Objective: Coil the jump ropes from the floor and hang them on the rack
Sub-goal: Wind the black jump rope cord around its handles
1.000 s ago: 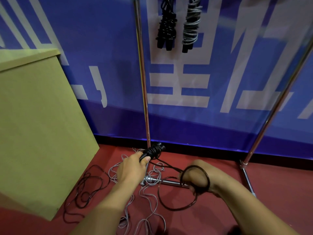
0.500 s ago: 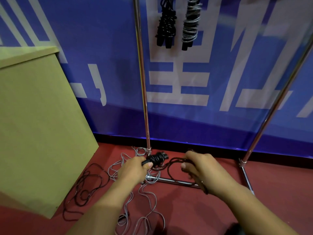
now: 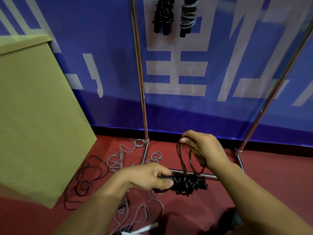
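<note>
Risk sits first at the near edge of the floor point(image 3: 262, 167): a loose grey jump rope point(image 3: 145, 211) sprawls there below the forearms, with white handles point(image 3: 144, 229) at the bottom of the view, and I judge that it could snag on the cord or a foot when the bundle is lifted.

Just above it, the left hand point(image 3: 145, 178) grips the handles of the black jump rope point(image 3: 186, 181), on which many turns of cord are already wound. If this grip relaxes, the turns may slide off the free end and the coil would open.

The right hand point(image 3: 201, 148) pinches a long loop of the same cord above the bundle. The loop hangs slack, so the next turn may lie loose or cross the others.

To the left, another black rope point(image 3: 86, 177) lies uncoiled beside a tan cabinet point(image 3: 33, 116).

Farther back stands the rack point(image 3: 143, 99), where a black coil point(image 3: 163, 16) and a grey coil point(image 3: 188, 16) already hang.
</note>
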The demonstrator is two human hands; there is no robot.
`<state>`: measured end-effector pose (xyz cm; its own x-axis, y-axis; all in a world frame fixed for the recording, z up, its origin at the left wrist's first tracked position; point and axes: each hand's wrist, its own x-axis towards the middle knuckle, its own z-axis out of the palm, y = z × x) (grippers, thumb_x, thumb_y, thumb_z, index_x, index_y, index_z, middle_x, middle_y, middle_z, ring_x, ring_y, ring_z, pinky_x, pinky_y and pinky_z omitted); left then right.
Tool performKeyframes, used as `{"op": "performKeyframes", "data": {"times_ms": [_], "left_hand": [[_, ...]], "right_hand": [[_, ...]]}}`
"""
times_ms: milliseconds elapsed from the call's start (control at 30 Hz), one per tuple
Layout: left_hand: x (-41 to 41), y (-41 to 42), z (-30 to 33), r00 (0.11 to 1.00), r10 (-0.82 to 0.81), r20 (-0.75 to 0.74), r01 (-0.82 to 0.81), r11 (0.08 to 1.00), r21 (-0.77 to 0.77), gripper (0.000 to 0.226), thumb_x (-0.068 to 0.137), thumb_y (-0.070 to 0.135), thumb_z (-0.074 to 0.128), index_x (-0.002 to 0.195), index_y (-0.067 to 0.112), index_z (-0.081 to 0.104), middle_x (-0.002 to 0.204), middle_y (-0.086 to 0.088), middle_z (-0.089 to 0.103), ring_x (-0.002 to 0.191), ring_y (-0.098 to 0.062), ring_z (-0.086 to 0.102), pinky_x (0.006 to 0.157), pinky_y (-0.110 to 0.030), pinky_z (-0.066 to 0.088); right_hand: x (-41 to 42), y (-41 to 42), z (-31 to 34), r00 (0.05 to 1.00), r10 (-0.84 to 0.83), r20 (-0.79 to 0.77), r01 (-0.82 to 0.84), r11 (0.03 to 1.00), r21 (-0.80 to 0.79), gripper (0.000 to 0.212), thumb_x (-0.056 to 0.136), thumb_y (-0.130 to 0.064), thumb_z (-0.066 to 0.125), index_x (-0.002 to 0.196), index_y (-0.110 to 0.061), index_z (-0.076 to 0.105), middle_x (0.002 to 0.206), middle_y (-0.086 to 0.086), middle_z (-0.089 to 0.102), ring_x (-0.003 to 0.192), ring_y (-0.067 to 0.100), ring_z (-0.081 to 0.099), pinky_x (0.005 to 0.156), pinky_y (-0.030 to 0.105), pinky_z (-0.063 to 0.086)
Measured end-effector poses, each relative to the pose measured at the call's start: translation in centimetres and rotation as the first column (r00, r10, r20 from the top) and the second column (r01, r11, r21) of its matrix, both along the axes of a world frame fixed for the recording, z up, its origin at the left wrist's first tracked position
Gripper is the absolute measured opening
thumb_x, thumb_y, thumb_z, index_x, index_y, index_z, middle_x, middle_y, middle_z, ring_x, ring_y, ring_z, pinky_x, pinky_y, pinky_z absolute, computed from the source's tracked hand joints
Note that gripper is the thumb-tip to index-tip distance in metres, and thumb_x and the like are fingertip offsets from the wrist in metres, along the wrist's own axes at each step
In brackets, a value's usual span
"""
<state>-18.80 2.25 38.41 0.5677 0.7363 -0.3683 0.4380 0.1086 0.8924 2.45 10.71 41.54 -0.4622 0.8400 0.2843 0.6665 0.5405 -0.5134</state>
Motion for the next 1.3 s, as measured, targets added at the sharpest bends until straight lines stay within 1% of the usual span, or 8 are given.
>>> {"op": "performKeyframes", "data": {"times_ms": [200, 367, 467, 600, 867, 1000, 1133, 1300], "left_hand": [[-0.4, -0.9, 1.9, 0.879, 0.027, 0.476, 0.011, 0.997, -0.076, 0.035, 0.092, 0.037, 0.055, 0.112, 0.009, 0.063, 0.076, -0.008, 0.049, 0.064, -0.006, 0.05, 0.068, -0.024, 0.043], [-0.4, -0.5, 2.0, 0.472, 0.341, 0.813, -0.1, 0.937, -0.334, 0.028, 0.094, 0.042, 0.057, 0.103, 0.017, 0.066, 0.067, 0.005, 0.057, 0.057, -0.009, 0.05, 0.081, -0.033, 0.05], [-0.3, 0.2, 2.6, 0.276, 0.665, 0.694, -0.411, 0.735, -0.54, 0.04, 0.085, 0.05, 0.06, 0.097, 0.012, 0.06, 0.06, 0.002, 0.045, 0.048, -0.01, 0.039, 0.065, -0.029, 0.044], [-0.6, 0.7, 2.5, 0.298, 0.768, 0.567, -0.679, 0.588, -0.439, 0.041, 0.086, 0.047, 0.051, 0.1, 0.009, 0.059, 0.067, 0.0, 0.053, 0.054, -0.011, 0.044, 0.061, -0.027, 0.038], [0.5, 0.6, 3.1, 0.162, 0.74, 0.653, -0.59, 0.603, -0.536, 0.04, 0.099, 0.038, 0.041, 0.111, 0.003, 0.056, 0.119, -0.021, 0.069, 0.107, -0.034, 0.068, 0.071, -0.039, 0.057], [0.5, 1.6, 3.5, -0.026, 0.755, 0.656, -0.692, 0.46, -0.557, 0.035, 0.092, 0.038, 0.046, 0.095, 0.005, 0.059, 0.086, -0.009, 0.068, 0.085, -0.024, 0.073, 0.096, -0.046, 0.051], [-1.2, 2.3, 2.5, -0.064, 0.858, 0.509, -0.911, 0.158, -0.382, 0.031, 0.104, 0.029, 0.043, 0.094, 0.007, 0.062, 0.089, -0.006, 0.067, 0.083, -0.017, 0.072, 0.084, -0.034, 0.057], [-0.6, 1.7, 1.9, 0.029, 0.885, 0.464, -0.933, 0.19, -0.305, 0.029, 0.105, 0.025, 0.044, 0.097, 0.006, 0.065, 0.094, -0.006, 0.073, 0.099, -0.02, 0.07, 0.081, -0.027, 0.054]], "right_hand": [[0.2, 0.9, -1.3, 0.98, 0.006, -0.197, -0.038, 0.987, -0.155, 0.012, 0.09, -0.049, 0.06, 0.085, -0.039, 0.064, 0.067, -0.009, 0.065, 0.065, 0.01, 0.06, 0.066, 0.034, 0.052], [-1.1, 0.4, -1.5, 0.972, 0.064, -0.227, -0.103, 0.981, -0.164, 0.022, 0.09, -0.052, 0.055, 0.085, -0.032, 0.062, 0.063, -0.011, 0.062, 0.059, 0.004, 0.054, 0.063, 0.025, 0.046], [-2.2, -0.2, -1.8, 0.98, 0.108, -0.167, -0.142, 0.967, -0.21, 0.027, 0.087, -0.058, 0.053, 0.085, -0.032, 0.059, 0.069, -0.006, 0.064, 0.064, 0.008, 0.057, 0.067, 0.032, 0.049], [-3.1, -0.8, -1.6, 0.966, 0.138, -0.219, -0.2, 0.935, -0.292, 0.016, 0.091, -0.04, 0.062, 0.081, -0.029, 0.058, 0.073, -0.004, 0.068, 0.061, 0.004, 0.059, 0.066, 0.034, 0.051], [-4.5, -3.1, -1.3, 0.908, 0.284, -0.309, -0.386, 0.855, -0.347, 0.019, 0.098, -0.034, 0.057, 0.079, -0.039, 0.06, 0.065, -0.019, 0.06, 0.061, -0.001, 0.051, 0.06, 0.018, 0.041], [-4.2, -2.4, -0.6, 0.881, -0.154, -0.447, -0.263, 0.627, -0.734, 0.042, 0.1, -0.04, 0.047, 0.073, -0.011, 0.061, 0.05, -0.003, 0.053, 0.041, 0.01, 0.048, 0.043, 0.019, 0.036], [-2.9, -0.2, -0.6, 0.736, -0.559, -0.382, -0.046, 0.521, -0.852, 0.02, 0.102, -0.018, 0.045, 0.093, -0.011, 0.062, 0.064, 0.006, 0.056, 0.045, 0.015, 0.041, 0.047, 0.021, 0.036], [-2.9, 0.3, -1.2, 0.691, -0.525, -0.497, 0.051, 0.721, -0.691, 0.009, 0.096, -0.009, 0.055, 0.094, -0.015, 0.063, 0.082, 0.007, 0.062, 0.058, 0.017, 0.048, 0.058, 0.031, 0.046]]}}
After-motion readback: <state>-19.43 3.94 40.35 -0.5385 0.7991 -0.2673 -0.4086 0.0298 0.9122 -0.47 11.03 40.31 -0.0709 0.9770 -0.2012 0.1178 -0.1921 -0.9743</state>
